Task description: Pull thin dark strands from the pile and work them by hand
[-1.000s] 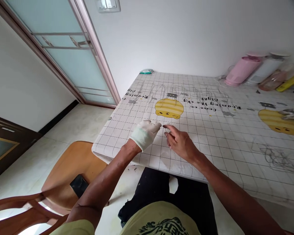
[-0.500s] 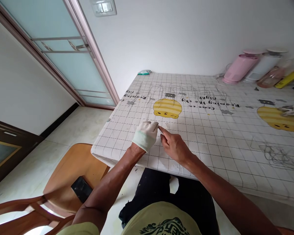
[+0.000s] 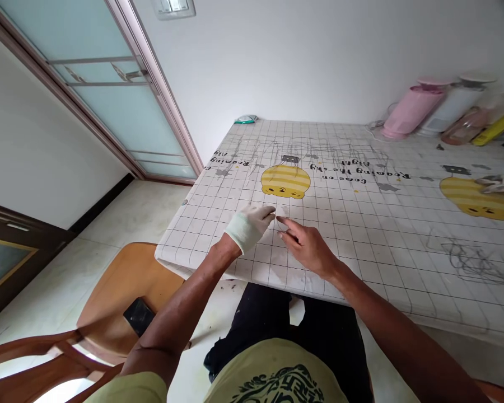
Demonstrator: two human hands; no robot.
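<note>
Table (image 3: 361, 235): it runs wide in front of me, under a pale checked cloth with yellow cat-face balloons and upside-down lettering, and both my hands are over its near side.
Door (image 3: 126, 112): frosted glass, pinkish frame, up beyond the table's left end.
Chair (image 3: 113, 285): brown wood, down by my left arm.
Pink container (image 3: 412, 112): leaning in my view by the wall, far right, a white container (image 3: 451, 109) right beside it.
Right hand (image 3: 313, 249): bare, and here it comes in from the right, index finger reaching for the gloved fingertips, thumb side parted from it, a narrow gap between them.
Left hand (image 3: 252, 224): gloved, fingers drawn in close together, tips facing my right index finger; whether anything's pinched there, I can't tell.
Glove (image 3: 242, 230): white with a pale green cuff, on my left hand, the cuff sitting at my wrist.
Phone (image 3: 138, 316): dark and flat, on the chair seat.
Packet (image 3: 246, 119): small, green and white, at the table's far left corner.
</note>
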